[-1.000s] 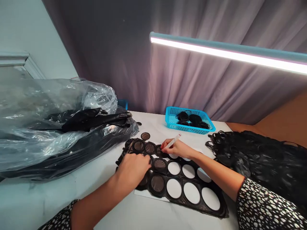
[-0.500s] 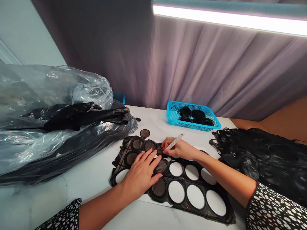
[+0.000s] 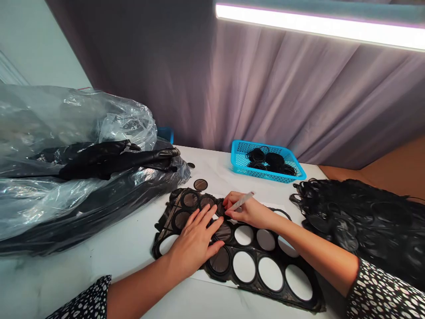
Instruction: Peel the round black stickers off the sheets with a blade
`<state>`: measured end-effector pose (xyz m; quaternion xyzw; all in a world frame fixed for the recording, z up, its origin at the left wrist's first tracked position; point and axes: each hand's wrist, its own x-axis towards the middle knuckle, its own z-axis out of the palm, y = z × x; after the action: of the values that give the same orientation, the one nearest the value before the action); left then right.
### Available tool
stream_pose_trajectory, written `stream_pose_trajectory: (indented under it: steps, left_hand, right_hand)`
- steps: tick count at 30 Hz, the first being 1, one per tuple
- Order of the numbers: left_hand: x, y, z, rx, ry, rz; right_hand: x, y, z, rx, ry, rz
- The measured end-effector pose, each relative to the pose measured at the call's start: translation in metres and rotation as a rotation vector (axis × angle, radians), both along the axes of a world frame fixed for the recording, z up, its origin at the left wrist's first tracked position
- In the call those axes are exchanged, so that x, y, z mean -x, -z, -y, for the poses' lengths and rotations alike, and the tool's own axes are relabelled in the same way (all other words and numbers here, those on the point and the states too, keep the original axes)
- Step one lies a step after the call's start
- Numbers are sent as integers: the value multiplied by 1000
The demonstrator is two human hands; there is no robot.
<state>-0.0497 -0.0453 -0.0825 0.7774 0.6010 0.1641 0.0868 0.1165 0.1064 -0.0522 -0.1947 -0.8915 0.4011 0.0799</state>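
Observation:
A black moulded sheet with rows of round rings lies on the table; several rings show white inside, others are filled with dark film. My left hand rests on its left part, fingers spread and pressing flat. Just to the right, my right hand pinches a slim white pen-like tool, tilted, with its upper end leaning right. The tool's tip is hidden by my fingers at a dark ring in the far row. Behind the sheet lies a loose dark disc with a black rim.
Clear plastic bags with black material fill the left side. At the back stands a blue basket of thin black rings. A heap of black trimmed scraps covers the right. A lamp tube hangs overhead, before a curtain.
The white tool has tilted lower in my right hand, which has shifted only slightly. My left hand keeps its place on the sheet.

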Motion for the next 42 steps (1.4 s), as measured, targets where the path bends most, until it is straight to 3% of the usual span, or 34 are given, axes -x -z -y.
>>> stream_pose_trajectory:
  steps: [4,6,8,10,11,13,18,23,34,42]
  left_hand:
    - [0,2,2,14,-33,29]
    - [-1,5,2,20,-38,42]
    - [-1,7,3,18,-47,53]
    - [-1,7,3,10,-50,58]
    - [-1,7,3,5,-46,59]
    - [3,7,5,-7,-50,57]
    - [22,12,14,-51,-132,6]
    - [30,17,21,-61,-98,19]
    - [27,14,23,-29,-86,-19]
    - [27,13,23,-14,-99,-4]
  right_hand:
    - [-4,-3,13,-562,-158,106]
    - [-8,-8,0,-756,-27,158]
    - [-9,-14,-23,-827,235,176]
    - [-4,-16,-42,-780,405,149]
    - [1,-15,-47,-714,424,123]
    - [14,-10,-47,-516,360,52]
    - [42,6,-14,37,140,-115]
    - [44,9,-4,300,53,-59]
    - [47,12,-1,332,47,-38]
    - [40,8,14,14,1,-71]
